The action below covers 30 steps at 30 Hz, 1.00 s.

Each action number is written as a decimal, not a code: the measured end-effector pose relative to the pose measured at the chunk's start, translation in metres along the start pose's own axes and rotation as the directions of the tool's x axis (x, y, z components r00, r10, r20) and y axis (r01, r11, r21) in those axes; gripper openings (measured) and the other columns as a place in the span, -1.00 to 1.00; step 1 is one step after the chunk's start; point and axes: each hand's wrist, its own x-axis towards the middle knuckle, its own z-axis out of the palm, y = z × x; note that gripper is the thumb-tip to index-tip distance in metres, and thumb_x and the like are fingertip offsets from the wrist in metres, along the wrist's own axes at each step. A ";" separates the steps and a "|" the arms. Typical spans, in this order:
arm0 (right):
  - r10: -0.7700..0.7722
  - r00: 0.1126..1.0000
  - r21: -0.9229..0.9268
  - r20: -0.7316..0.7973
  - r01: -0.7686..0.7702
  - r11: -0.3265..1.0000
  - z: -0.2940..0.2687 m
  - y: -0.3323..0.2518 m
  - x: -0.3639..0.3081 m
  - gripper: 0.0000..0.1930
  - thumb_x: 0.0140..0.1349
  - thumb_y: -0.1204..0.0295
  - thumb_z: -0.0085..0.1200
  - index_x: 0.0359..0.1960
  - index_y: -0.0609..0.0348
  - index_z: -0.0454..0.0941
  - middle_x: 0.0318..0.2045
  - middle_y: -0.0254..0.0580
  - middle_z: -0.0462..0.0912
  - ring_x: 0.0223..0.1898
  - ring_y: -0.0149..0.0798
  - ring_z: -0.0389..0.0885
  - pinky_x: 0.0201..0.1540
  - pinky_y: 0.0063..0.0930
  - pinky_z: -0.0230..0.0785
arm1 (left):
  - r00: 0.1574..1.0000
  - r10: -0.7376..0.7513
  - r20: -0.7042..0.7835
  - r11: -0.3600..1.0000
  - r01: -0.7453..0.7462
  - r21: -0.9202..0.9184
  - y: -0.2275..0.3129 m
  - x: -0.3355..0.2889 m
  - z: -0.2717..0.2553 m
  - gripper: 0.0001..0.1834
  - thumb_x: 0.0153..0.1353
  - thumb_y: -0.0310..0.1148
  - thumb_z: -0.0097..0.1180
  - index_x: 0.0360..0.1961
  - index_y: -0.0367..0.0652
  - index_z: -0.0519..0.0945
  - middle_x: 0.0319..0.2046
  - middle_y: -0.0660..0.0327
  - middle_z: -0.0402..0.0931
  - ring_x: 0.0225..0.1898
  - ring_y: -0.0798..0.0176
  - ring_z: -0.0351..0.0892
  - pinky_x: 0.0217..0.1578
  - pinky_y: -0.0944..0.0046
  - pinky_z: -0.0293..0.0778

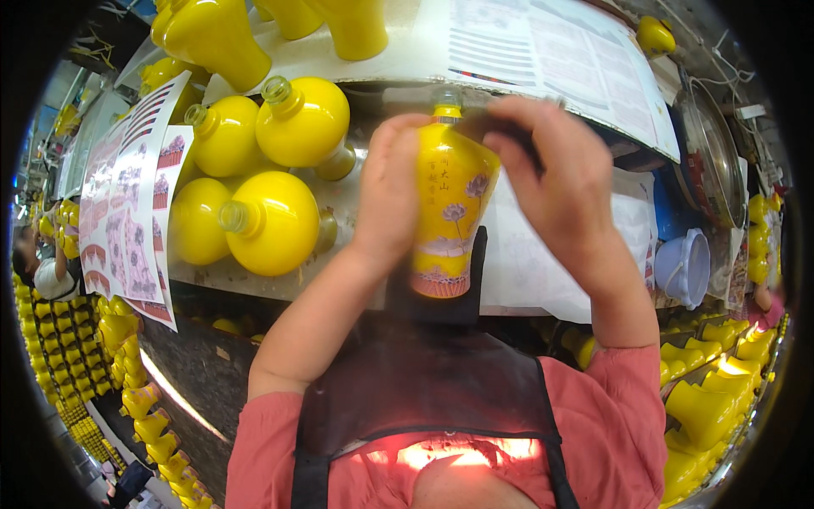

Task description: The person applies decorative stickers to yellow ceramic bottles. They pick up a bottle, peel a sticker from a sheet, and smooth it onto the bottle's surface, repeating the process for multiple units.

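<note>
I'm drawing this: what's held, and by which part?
The left hand holds the flowery bottle by its left side; the right hand grips a dark, blurred thing.

A tapered, glossy yellow bottle (443,227) bears purple lotus flowers, dark lettering and a pink patterned band at its base; a curling white paper sheet (127,195) carries pinkish flower prints and black stripes. The short-sleeved fabric shirt (270,441) is coral.

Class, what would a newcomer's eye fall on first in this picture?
First, the flower-decorated yellow bottle at the centre, between the left hand and the blurred right hand. Next, the plain yellow bottles clustered to its left. Finally, the pale bucket toward the right edge.
</note>
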 end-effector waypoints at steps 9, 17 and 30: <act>0.163 0.954 0.140 0.253 -0.202 0.969 0.004 0.006 0.044 -0.88 0.22 0.45 0.19 -0.25 0.20 0.61 -0.41 0.02 0.69 -0.34 0.13 0.69 -0.26 -0.15 0.54 | 0.988 0.155 -0.019 0.958 -0.146 0.247 -0.006 -0.004 -0.008 -0.57 0.52 -0.19 -0.04 0.20 -0.31 0.45 0.10 0.01 0.44 0.15 0.10 0.46 0.23 0.13 0.38; 0.031 0.988 -0.112 0.154 -0.014 0.994 0.002 0.016 0.018 -0.80 0.08 0.46 0.28 -0.23 0.03 0.68 -0.47 -0.15 0.64 -0.40 -0.05 0.68 -0.30 -0.25 0.53 | 0.980 0.198 0.015 0.848 -0.179 0.499 0.002 0.001 -0.004 -0.51 0.38 -0.20 0.18 0.17 -0.32 0.46 0.01 -0.02 0.49 0.10 0.04 0.49 0.17 0.10 0.41; -0.038 0.999 0.096 0.023 0.036 0.995 -0.013 -0.025 -0.064 -0.78 0.03 0.52 0.33 -0.23 0.12 0.72 -0.34 -0.19 0.72 -0.33 -0.16 0.73 -0.26 -0.29 0.60 | 0.994 0.062 -0.090 0.980 -0.044 0.197 -0.002 -0.012 -0.007 -0.43 0.66 -0.01 -0.39 0.38 -0.23 0.31 0.17 0.08 0.46 0.18 0.21 0.49 0.27 0.19 0.40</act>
